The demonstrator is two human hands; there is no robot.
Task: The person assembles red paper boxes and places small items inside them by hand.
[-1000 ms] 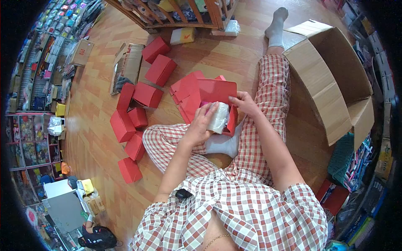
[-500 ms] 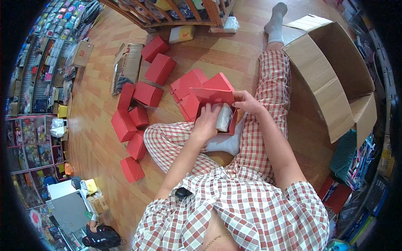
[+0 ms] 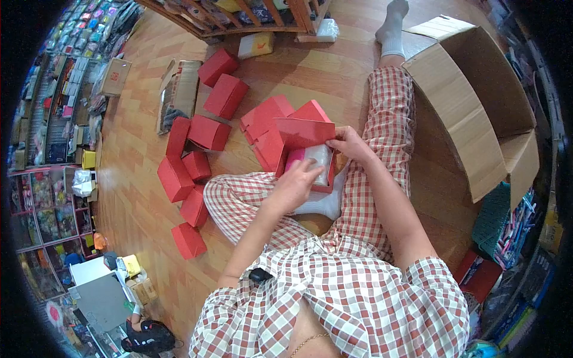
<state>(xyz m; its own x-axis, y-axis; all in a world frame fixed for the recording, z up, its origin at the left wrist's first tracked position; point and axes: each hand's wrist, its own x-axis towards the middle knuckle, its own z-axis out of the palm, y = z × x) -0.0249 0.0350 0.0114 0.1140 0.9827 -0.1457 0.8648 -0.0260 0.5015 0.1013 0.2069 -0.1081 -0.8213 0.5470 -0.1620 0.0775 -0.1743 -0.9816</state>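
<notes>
An open red box (image 3: 322, 188) rests by my folded leg, its lid flap (image 3: 304, 131) raised at the far side. Inside lie a pink item (image 3: 295, 157) and a white package in clear wrapping (image 3: 321, 156), side by side. My left hand (image 3: 296, 184) is over the box's near left part, fingers stretched out and touching or just above the white package. At the upper right corner of the box, my right hand (image 3: 351, 145) pinches the edge near the flap. Flat red cardboard (image 3: 262, 116) lies just behind the box.
Several closed red boxes (image 3: 227, 95) are scattered on the wooden floor to the left. A large open carton (image 3: 456, 113) stands at the right, with a green basket (image 3: 490, 218) below it. A wooden rack (image 3: 250, 24) is at the top. Another person (image 3: 146, 334) is at lower left.
My left hand has drawn back out of the box toward me, uncovering the pink item. My right hand still holds the box corner, and the flap leans slightly differently.
</notes>
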